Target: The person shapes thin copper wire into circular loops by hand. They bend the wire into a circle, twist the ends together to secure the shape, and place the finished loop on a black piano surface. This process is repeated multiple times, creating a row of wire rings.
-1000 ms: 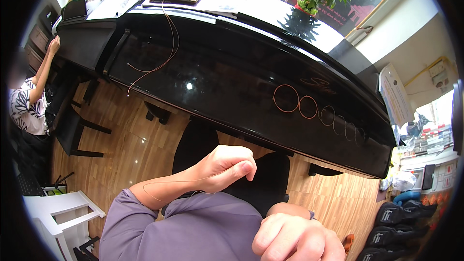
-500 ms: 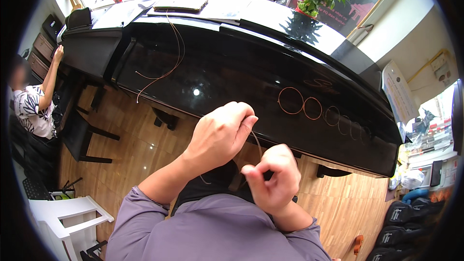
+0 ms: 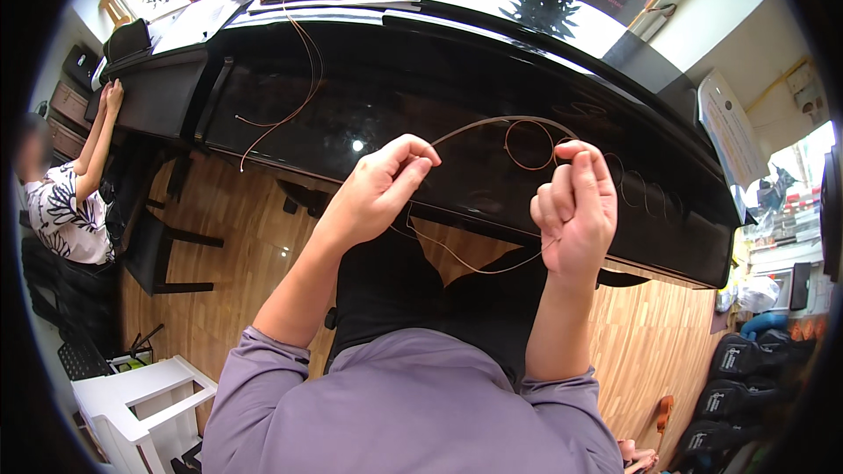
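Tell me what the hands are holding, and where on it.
A thin string, pinched by the left hand and the right hand at opposite sides of its raised arc; whether near its ends cannot be told.

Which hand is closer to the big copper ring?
The right hand, seen just below and right of the big copper ring; the left hand is farther off, below and left.
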Demonstrator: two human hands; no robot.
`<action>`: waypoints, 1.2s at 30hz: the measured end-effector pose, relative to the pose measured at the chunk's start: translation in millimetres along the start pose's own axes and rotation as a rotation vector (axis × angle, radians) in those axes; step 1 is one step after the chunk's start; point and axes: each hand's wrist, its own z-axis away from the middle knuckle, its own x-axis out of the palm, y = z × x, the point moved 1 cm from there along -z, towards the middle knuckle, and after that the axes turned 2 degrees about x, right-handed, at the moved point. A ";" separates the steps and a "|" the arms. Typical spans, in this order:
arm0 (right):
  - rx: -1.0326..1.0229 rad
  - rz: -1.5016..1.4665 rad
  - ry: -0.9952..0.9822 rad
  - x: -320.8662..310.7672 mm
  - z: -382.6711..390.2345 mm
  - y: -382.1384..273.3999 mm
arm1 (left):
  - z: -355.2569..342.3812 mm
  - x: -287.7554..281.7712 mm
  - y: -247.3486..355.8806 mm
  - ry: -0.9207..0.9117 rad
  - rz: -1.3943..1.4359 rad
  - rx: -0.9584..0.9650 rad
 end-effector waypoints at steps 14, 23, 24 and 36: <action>-0.006 -0.033 0.043 -4.2 4.0 -9.5 | 10.1 10.4 -14.4 0.026 0.678 -0.199; 0.353 0.597 -0.559 42.4 68.6 6.0 | 18.0 28.7 20.3 -0.291 0.487 -0.215; 0.300 0.667 -0.572 43.2 72.2 5.8 | 20.2 30.7 20.1 -0.320 0.398 -0.125; -0.252 1.419 -0.272 47.5 78.4 -11.0 | 29.5 26.9 27.6 -0.548 0.249 0.191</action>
